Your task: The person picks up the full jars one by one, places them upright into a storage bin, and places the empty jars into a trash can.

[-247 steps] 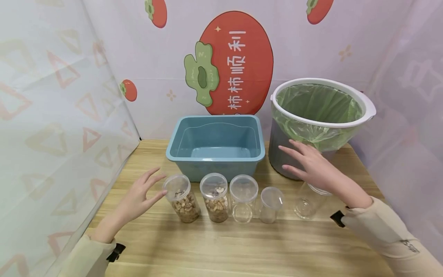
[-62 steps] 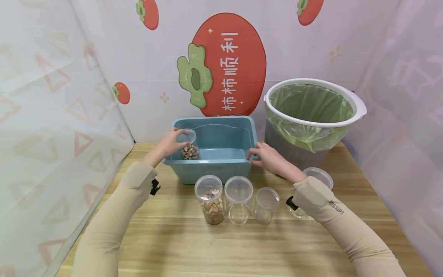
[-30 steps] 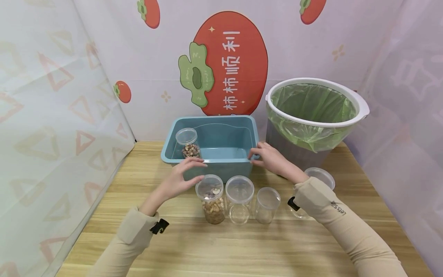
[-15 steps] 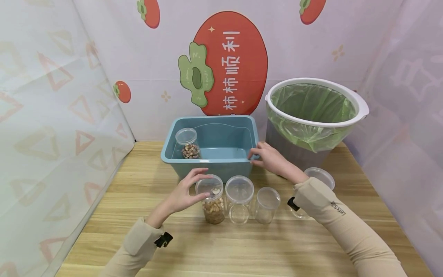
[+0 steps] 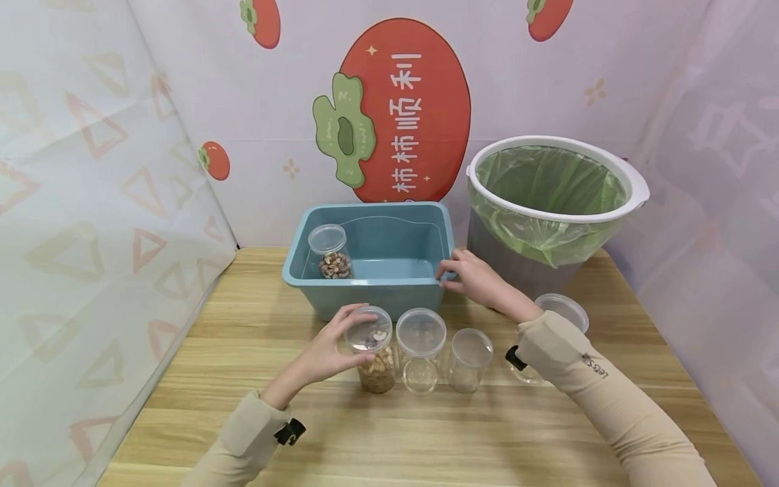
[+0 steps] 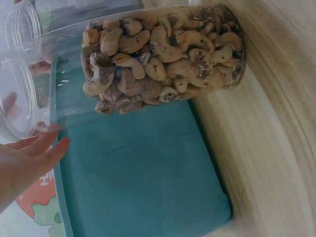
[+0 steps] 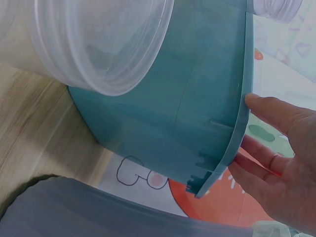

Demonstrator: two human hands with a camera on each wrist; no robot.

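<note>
My left hand (image 5: 325,353) is around the lid of a clear plastic jar of cashews (image 5: 376,375), thumb in front and fingers behind. In the left wrist view, fingertips (image 6: 57,150) meet the jar just below its lid. The jar stands upright on the table. At the blue tub (image 5: 377,297), my right hand (image 5: 477,277) pinches the rim near the front right corner, as the right wrist view also shows. Inside the tub's left side stands a lidded jar of brown nuts (image 5: 335,264).
Right of the cashew jar stand a clear empty jar (image 5: 420,348) and a smaller empty jar (image 5: 470,362). Another clear jar (image 5: 564,311) is partly hidden by my right sleeve. A grey bin (image 5: 517,250) with a green liner stands behind the right arm.
My left hand set the nut jar in the tub, released it and came back to the cashew jar, sliding down around its lid. My right hand keeps its place on the tub's rim.
</note>
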